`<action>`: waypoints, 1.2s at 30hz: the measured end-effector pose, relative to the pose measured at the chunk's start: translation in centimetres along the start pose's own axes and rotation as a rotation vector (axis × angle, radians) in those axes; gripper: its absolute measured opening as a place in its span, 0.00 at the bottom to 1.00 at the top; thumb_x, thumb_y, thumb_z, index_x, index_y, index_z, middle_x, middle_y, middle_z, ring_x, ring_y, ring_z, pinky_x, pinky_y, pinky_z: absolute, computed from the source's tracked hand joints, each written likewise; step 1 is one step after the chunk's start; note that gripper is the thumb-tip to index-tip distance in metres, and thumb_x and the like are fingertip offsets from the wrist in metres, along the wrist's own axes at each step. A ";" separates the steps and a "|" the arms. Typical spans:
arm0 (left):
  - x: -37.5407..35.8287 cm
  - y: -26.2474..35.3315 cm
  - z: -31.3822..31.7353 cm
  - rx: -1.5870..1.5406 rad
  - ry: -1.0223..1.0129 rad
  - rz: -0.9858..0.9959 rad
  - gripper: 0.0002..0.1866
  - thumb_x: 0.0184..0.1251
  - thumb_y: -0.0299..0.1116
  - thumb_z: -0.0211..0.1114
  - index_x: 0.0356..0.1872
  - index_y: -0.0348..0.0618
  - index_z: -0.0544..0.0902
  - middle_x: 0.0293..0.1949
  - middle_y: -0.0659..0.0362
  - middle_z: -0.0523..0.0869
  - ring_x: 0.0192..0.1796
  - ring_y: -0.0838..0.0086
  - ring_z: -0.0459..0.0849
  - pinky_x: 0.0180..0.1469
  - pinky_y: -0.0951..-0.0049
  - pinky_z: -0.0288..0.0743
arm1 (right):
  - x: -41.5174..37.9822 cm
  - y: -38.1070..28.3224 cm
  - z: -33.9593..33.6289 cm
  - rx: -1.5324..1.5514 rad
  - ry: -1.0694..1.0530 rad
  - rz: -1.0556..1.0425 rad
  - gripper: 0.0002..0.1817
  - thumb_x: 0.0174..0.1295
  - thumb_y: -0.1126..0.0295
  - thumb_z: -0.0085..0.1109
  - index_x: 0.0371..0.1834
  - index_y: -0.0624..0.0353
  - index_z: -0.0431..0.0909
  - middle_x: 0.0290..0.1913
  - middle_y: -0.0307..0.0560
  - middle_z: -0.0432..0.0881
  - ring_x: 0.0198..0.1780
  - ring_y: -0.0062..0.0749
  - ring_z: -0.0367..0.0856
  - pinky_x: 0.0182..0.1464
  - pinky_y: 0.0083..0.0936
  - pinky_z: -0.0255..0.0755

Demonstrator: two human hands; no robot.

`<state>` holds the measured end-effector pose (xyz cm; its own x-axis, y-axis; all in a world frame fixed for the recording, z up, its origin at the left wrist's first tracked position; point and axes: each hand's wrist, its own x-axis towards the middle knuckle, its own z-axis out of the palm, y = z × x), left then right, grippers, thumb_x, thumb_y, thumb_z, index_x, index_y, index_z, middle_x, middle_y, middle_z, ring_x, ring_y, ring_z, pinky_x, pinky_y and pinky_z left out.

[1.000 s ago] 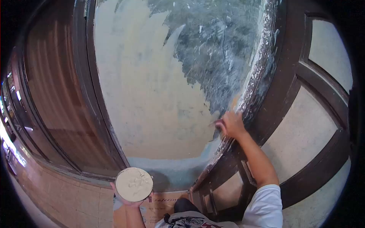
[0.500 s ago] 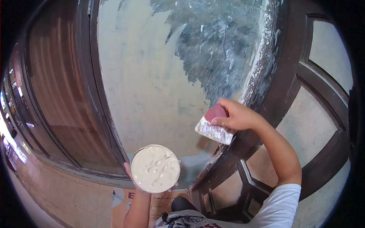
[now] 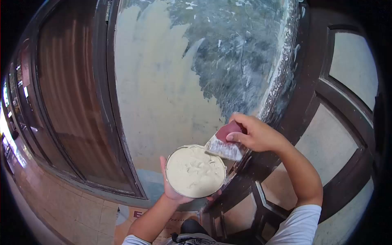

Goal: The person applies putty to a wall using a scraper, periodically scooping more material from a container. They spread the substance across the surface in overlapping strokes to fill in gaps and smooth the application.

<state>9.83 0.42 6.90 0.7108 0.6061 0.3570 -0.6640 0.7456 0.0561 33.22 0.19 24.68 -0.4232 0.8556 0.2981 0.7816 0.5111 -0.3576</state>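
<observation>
My left hand cups a round tub of cream-white putty from below, held up in front of the wall. My right hand grips a putty knife with a dark red handle and a wide blade smeared white. The blade's edge rests at the tub's upper right rim. Behind both stands the wall panel, its left and lower part coated pale cream, its upper right part bare, dark blue-grey and scratched.
A dark wooden frame borders the panel on the left, with brown panelling beyond. On the right is a dark wooden door with pale panes, its edge spattered white. Tiled floor and printed paper lie below.
My left hand has raised the tub up and to the right. My right hand left the wall's right edge, turned the knife and brought its blade down to the tub's rim.
</observation>
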 end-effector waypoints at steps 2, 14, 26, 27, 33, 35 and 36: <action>0.6 0.2 1.7 -0.058 0.109 0.074 0.65 0.53 0.92 0.42 0.84 0.54 0.54 0.77 0.31 0.62 0.57 0.20 0.80 0.44 0.33 0.89 | -0.1 -2.7 -1.8 -0.053 -0.019 -0.014 0.13 0.69 0.65 0.69 0.48 0.61 0.78 0.36 0.50 0.83 0.39 0.42 0.82 0.43 0.36 0.75; 0.7 3.7 3.3 0.222 -0.200 0.042 0.65 0.55 0.93 0.35 0.83 0.51 0.56 0.75 0.33 0.67 0.61 0.16 0.76 0.52 0.26 0.84 | -0.5 -4.1 -0.7 -0.851 0.243 -0.701 0.14 0.60 0.69 0.63 0.48 0.45 0.88 0.49 0.28 0.90 0.54 0.31 0.81 0.52 0.38 0.67; 0.2 2.0 5.7 0.235 -0.205 0.077 0.63 0.58 0.89 0.43 0.84 0.53 0.52 0.79 0.34 0.58 0.62 0.12 0.72 0.49 0.15 0.79 | -0.6 -4.2 -0.1 -0.888 0.326 -0.794 0.15 0.65 0.66 0.58 0.51 0.54 0.88 0.50 0.40 0.89 0.60 0.36 0.81 0.59 0.47 0.71; 0.1 1.9 5.9 0.233 -0.203 0.074 0.63 0.58 0.89 0.43 0.84 0.53 0.52 0.79 0.34 0.58 0.62 0.12 0.72 0.49 0.15 0.79 | -0.7 -4.3 -0.1 -0.884 0.332 -0.791 0.15 0.66 0.66 0.58 0.51 0.53 0.89 0.49 0.40 0.89 0.60 0.36 0.82 0.60 0.47 0.71; 0.0 1.4 6.5 0.244 -0.158 0.105 0.63 0.57 0.90 0.42 0.84 0.53 0.52 0.79 0.35 0.59 0.62 0.13 0.72 0.49 0.15 0.79 | -0.7 -4.3 -0.2 -0.856 0.339 -0.796 0.15 0.65 0.66 0.59 0.52 0.53 0.89 0.48 0.38 0.89 0.60 0.36 0.81 0.58 0.45 0.71; 0.2 1.5 6.2 0.270 -0.187 0.095 0.63 0.57 0.90 0.42 0.84 0.53 0.52 0.79 0.36 0.59 0.62 0.13 0.72 0.49 0.15 0.79 | -0.6 -4.3 -0.3 -0.853 0.326 -0.797 0.16 0.65 0.66 0.59 0.53 0.53 0.89 0.48 0.38 0.89 0.60 0.36 0.81 0.57 0.45 0.71; 0.3 1.6 6.0 0.295 -0.214 0.080 0.63 0.57 0.90 0.41 0.84 0.53 0.52 0.79 0.36 0.60 0.62 0.13 0.72 0.49 0.15 0.79 | -0.6 -4.4 -0.3 -0.844 0.326 -0.802 0.16 0.65 0.66 0.59 0.53 0.52 0.88 0.48 0.37 0.89 0.60 0.35 0.81 0.56 0.44 0.70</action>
<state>7.60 0.14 12.66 0.6096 0.5645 0.5566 -0.7763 0.5671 0.2752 30.21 -2.57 26.32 -0.8842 0.1971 0.4234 0.4549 0.5687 0.6853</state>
